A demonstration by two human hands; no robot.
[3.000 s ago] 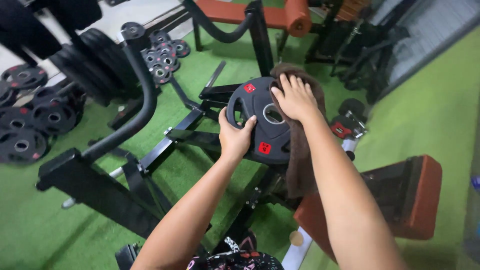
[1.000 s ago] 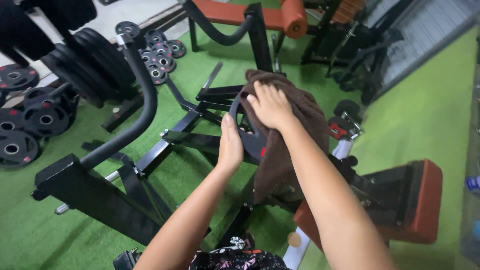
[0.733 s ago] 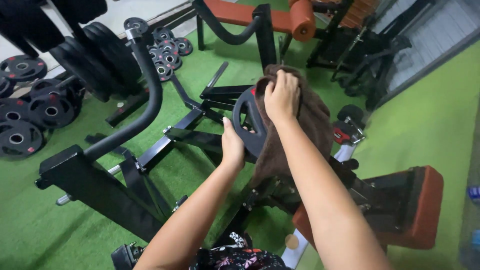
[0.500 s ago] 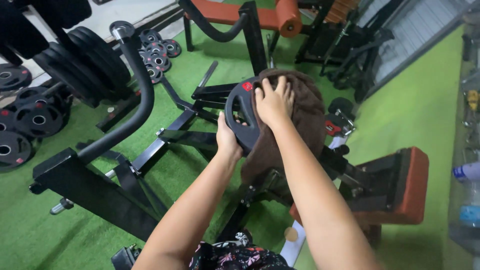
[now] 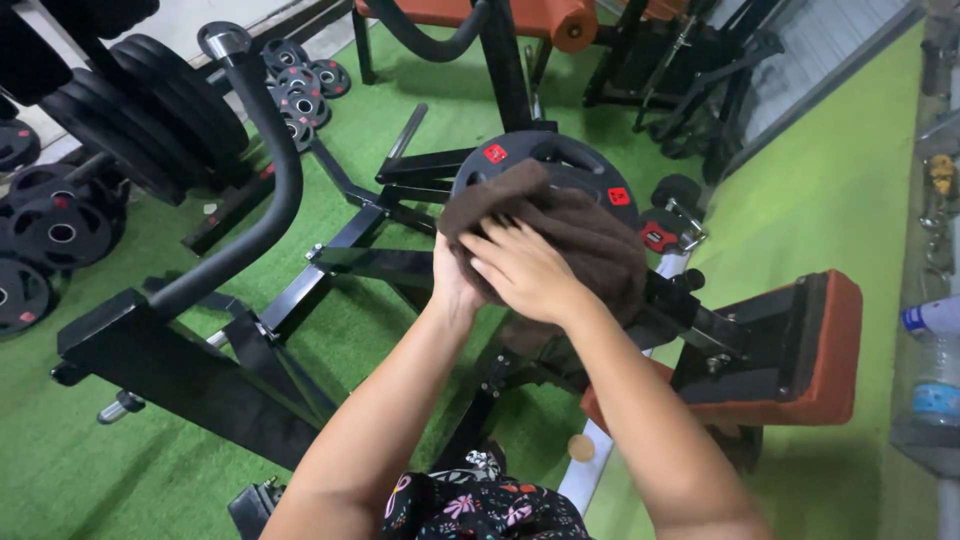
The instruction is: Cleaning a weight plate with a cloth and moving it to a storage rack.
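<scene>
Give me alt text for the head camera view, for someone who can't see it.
Two bare hands work a black weight plate: the right hand presses a brown towel on it, the left hand grips its near edge. Black gym frames and more plates stand on green turf.
</scene>
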